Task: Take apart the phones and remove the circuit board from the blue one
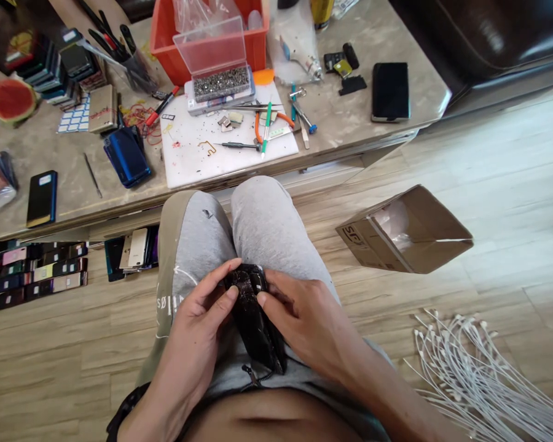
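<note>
In my lap, between my grey-trousered legs, lies a black phone [254, 316] with a cracked, glossy back. My left hand [203, 319] grips its left edge, thumb and fingers curled onto the top part. My right hand [299, 319] holds the right edge, with fingertips pressed near the upper corner. Both hands are closed on the phone.
A low stone-topped table [364, 37] ahead carries a white work mat [193, 153] with screwdrivers and tweezers, a clear screw box [221, 83], an orange bin [166, 37], and several phones. A cardboard box [410, 236] and white cables [479, 368] lie on the wooden floor at right; phone rows [32, 273] lie at left.
</note>
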The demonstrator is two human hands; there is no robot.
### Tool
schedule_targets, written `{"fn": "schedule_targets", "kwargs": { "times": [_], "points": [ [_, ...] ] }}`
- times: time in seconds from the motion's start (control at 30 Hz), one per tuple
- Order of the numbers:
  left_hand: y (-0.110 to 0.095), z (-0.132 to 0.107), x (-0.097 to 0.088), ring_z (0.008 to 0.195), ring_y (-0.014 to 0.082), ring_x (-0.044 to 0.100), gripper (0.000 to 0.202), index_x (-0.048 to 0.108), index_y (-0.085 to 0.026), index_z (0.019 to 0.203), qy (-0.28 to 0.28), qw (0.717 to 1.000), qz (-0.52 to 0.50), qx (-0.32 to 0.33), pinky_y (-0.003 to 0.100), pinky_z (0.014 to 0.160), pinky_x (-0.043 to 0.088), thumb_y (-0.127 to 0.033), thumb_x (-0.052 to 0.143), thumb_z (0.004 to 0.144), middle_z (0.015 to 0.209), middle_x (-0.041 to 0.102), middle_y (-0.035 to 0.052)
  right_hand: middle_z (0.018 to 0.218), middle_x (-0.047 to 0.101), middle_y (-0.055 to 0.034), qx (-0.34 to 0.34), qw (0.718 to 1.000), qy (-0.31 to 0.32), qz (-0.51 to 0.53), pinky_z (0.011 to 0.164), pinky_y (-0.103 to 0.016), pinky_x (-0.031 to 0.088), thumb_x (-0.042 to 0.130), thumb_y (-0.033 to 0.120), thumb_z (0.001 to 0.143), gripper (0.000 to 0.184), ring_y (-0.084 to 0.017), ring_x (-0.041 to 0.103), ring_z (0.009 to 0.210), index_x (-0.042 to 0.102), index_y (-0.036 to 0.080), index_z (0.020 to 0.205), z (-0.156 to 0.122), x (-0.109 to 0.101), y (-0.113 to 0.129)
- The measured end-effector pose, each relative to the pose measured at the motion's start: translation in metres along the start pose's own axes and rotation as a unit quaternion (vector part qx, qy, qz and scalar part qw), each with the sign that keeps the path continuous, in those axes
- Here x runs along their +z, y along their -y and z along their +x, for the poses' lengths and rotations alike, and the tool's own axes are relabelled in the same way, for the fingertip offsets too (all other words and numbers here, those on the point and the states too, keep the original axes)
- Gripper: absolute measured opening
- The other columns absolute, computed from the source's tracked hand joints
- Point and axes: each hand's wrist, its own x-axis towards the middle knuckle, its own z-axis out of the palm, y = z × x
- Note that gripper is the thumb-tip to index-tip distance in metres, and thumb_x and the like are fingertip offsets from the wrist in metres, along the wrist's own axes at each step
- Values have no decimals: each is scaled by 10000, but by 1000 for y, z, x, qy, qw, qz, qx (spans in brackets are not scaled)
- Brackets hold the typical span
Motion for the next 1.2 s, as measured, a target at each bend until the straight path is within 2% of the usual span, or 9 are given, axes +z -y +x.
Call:
{"fn": "schedule_targets", "kwargs": {
  "times": [0.1,0.3,0.4,0.57,0.9,1.2],
  "points": [
    [0,1,-3,1177,193,670,382,822,-312,1143,2,1000,-18,-7,224,940,533,-344,886,768,1297,770,0,734,684,18,-3,1000,3,-12,600,-269,326,478,268,1014,205,-146,558,638,633,232,883,1,-1,-1],
    [-3,3,-6,1064,173,691,300,836,-289,1069,16,1000,-24,5,195,849,555,-309,881,773,1196,795,7,851,747,-17,-17,1000,13,12,643,-269,371,437,255,1044,239,-167,631,727,674,224,1053,-1,-4,-2],
    [-5,3,-7,1058,174,688,272,837,-285,1048,24,999,-22,4,198,848,552,-296,876,779,1184,794,10,888,765,-28,-15,999,24,18,648,-262,394,457,256,1036,228,-173,658,758,681,215,1057,-3,-6,-1],
    [-8,3,-9,1045,169,687,252,841,-281,1042,43,999,-20,-9,198,846,543,-293,870,792,1183,790,16,930,794,-30,-9,1000,8,21,672,-244,435,536,214,986,199,-183,705,807,709,223,1084,-3,-5,2],
    [-6,6,-12,986,156,672,260,833,-299,1066,47,999,0,-3,207,829,531,-320,862,808,1106,782,1,794,749,-5,5,1000,8,-16,623,-253,389,549,180,948,161,-169,651,683,687,225,1016,0,-3,0],
    [-1,8,-10,1056,169,664,289,831,-300,1083,28,999,19,25,223,896,506,-328,869,798,1140,787,-6,764,737,8,1,999,-33,-39,625,-262,404,545,192,933,308,-177,639,634,691,249,1198,0,5,-2]
  ]
}}
